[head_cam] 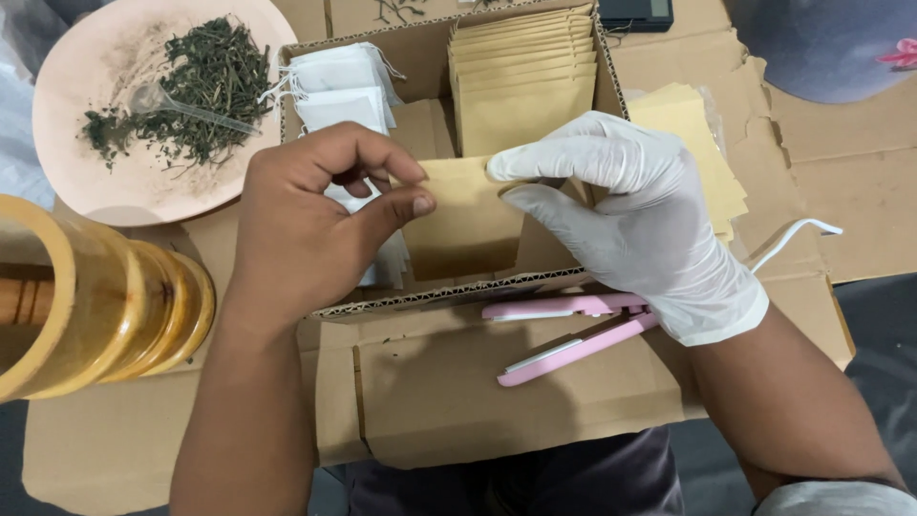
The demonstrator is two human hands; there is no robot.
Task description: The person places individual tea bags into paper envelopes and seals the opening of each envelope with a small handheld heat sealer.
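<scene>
A small brown paper pouch (465, 218) hangs over the open cardboard box (435, 296), pinched between the bare left hand (315, 225) and the gloved right hand (626, 215). More pouches (523, 81) and white filter bags (339, 86) stand in the box, partly hidden by both hands. A pink sealer (573, 334) lies by the box's near wall; a plate (67, 96) of dried herbs sits beyond its far left corner.

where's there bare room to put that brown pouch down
Bare cardboard flap in front of the box, left of the pink sealer; more bare cardboard at far right. Crowded: the box, full of kraft pouches and white bags, and the plate of dried herbs.
</scene>
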